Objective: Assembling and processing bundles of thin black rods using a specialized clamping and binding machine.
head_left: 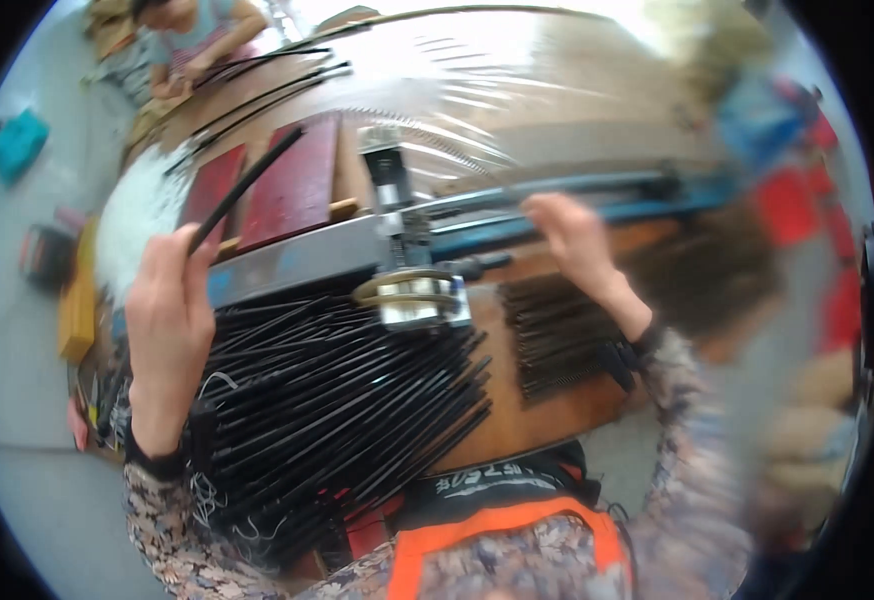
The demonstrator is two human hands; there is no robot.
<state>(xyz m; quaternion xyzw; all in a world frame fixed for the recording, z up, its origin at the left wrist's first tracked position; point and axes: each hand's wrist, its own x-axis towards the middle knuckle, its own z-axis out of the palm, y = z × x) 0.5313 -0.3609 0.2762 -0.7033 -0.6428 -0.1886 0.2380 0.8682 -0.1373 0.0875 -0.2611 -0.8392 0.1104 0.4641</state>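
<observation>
My left hand is closed around the lower end of a black tube, which slants up and to the right over dark red boards. On the right, my right hand is raised with fingers pinched together. A long thin coil spring arcs across the table and ends at these fingertips, slightly blurred. Between my hands stands a metal bench fixture with a brass-coloured curved hose at its near end. Many similar black tubes lie heaped below my left hand.
A heap of brownish springs lies under my right hand. Blue rails run right from the fixture. White material is piled at left, near a yellow block. Across the table, a person handles black tubes.
</observation>
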